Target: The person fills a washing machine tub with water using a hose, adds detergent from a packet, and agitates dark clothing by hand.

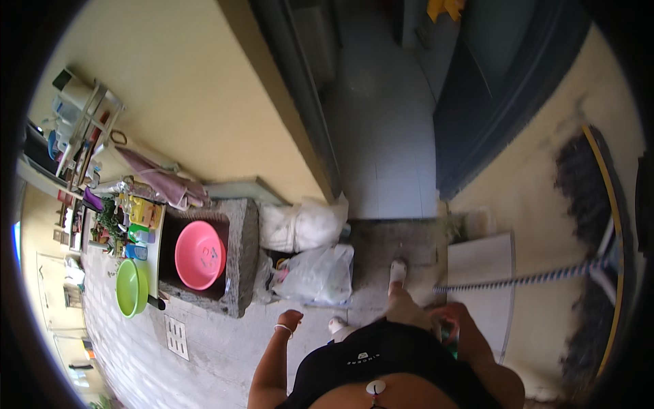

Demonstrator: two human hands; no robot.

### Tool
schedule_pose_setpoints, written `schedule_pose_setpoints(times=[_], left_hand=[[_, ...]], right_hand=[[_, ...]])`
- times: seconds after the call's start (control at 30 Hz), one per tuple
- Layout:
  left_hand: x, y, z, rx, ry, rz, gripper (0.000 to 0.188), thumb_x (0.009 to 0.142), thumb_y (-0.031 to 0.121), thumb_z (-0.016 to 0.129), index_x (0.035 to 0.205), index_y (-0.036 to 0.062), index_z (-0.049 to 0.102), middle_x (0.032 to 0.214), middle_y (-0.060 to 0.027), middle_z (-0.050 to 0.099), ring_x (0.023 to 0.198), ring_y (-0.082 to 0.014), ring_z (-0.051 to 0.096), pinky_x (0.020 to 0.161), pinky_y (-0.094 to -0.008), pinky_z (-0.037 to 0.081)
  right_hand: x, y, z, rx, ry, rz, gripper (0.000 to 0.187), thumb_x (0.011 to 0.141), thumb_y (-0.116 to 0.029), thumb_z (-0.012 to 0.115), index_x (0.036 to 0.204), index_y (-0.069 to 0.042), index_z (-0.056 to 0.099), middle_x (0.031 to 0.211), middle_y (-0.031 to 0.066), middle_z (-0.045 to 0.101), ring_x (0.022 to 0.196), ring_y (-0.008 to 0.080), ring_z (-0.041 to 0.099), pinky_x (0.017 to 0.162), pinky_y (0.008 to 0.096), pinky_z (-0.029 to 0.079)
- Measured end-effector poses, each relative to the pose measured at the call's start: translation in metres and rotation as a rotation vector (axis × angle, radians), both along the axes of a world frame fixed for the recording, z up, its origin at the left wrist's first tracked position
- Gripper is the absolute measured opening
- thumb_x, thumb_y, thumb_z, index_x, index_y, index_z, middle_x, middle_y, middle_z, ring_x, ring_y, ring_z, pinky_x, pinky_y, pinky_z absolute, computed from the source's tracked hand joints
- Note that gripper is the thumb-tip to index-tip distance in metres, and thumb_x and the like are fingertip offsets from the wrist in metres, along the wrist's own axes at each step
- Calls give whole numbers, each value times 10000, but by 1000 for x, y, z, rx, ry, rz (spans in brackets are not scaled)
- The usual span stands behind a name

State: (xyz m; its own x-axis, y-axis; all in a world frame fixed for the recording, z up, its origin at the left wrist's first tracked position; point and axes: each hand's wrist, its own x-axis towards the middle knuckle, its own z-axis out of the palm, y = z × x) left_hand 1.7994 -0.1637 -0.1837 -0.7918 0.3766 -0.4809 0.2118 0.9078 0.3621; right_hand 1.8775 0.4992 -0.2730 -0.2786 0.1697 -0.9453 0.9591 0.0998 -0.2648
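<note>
My left hand [291, 319] hangs out to the left with a white bracelet at its wrist. Its fingers are curled in, and nothing shows in them. My right hand [451, 315] is bent close to my right hip, its fingers closed around a green object [446, 332]. Most of that object is hidden by the hand and my body, so its kind is unclear. Just beyond the right hand is the end of a blue-and-white striped pole [518, 281]; I cannot tell whether they touch.
A doorway with a grey tiled floor [381, 170] lies ahead, its dark door [477, 129] open. To the left, a stone sink [242, 266] holds a pink basin [199, 255]. Beside it are a green basin [131, 288], bottles and white bags [320, 273]. A pale board [480, 273] leans at right.
</note>
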Motion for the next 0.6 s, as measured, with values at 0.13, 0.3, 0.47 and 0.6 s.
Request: schedule_pose_setpoints(times=[0.13,0.3,0.47,0.6], left_hand=[[-57,56,-26,22,-501,636,378,782,409,541,753,55,669,748,-120,675,718,-283,639,699,-373,487],[-135,126,7,91,-274,461,358,832,381,560,873,41,664,762,-84,674,692,-197,658,628,-314,512],[-179,137,37,143,-411,747,336,808,370,583,773,44,656,745,-84,672,645,-198,642,579,-333,497],[-188,139,27,-50,-638,861,359,805,413,626,809,57,678,682,-58,661,550,-173,596,548,-325,470]], right_hand=[[-83,59,14,14,89,-268,214,826,-193,571,965,-30,571,781,186,649,609,287,623,550,428,512],[-196,192,32,169,182,-215,160,844,-175,528,751,-48,558,608,129,589,484,223,568,389,348,431],[-372,209,53,51,643,-299,152,851,-213,562,858,-61,575,680,108,626,489,173,569,399,270,427],[-492,134,97,-188,820,-259,153,870,-199,592,932,-60,578,751,79,646,568,139,587,463,237,422]])
